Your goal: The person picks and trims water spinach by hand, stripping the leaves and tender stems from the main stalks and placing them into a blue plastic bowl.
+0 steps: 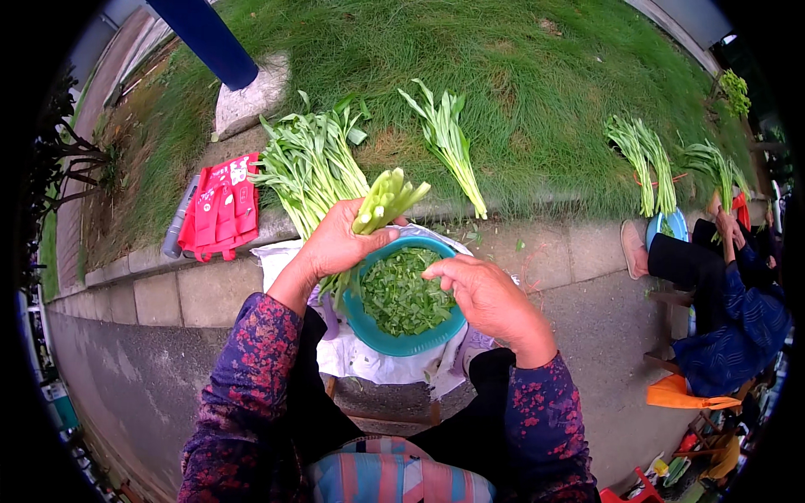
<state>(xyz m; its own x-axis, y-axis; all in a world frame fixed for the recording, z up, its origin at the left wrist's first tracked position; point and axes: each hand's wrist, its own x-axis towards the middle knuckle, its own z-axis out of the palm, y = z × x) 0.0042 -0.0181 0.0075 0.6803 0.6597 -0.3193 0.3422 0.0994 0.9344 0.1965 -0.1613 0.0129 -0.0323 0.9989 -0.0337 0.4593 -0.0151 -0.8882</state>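
Observation:
My left hand is wrapped round a bunch of leafy green stalks. Their pale cut ends point up and to the right, and the leaves hang below the hand, over the left rim of a teal bowl. Chopped greens fill much of the bowl, which rests between my knees on a white cloth. Over the bowl's right side is my right hand, its fingers curled and pinched together. Whatever it may hold is hidden.
More leafy stalks lie at the grass edge, with a smaller bunch beside them. A red bag and a grey cylinder are at left. At right a seated person handles greens near a blue basin.

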